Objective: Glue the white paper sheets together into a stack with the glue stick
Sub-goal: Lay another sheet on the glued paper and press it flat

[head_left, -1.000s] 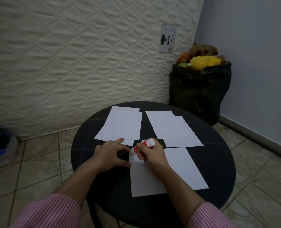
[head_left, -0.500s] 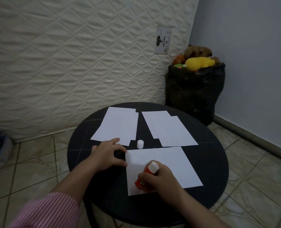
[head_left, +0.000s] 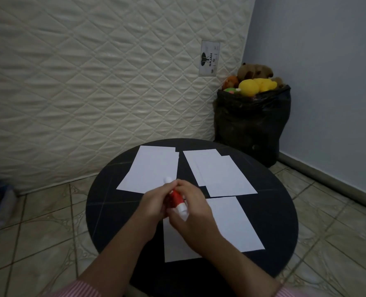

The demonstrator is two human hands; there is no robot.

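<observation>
Glue stick (head_left: 176, 200) gripped between left hand (head_left: 154, 205), right hand (head_left: 191, 207), above sheet (head_left: 231, 224).

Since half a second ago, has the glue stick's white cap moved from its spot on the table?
Yes. The white cap no longer stands on the black table between the sheets; it is at the glue stick, held up by both hands.

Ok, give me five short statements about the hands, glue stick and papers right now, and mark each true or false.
1. Both hands hold the glue stick. True: left hand and right hand grip it together.
2. The table is round and black. True.
3. The glue stick's body is blue. False: it is red with white ends.
4. All the paper lies in one stack. False: it lies in three groups, far-left sheets, far-right sheets and near sheet.
5. The black bag holds soft toys. True.
</observation>
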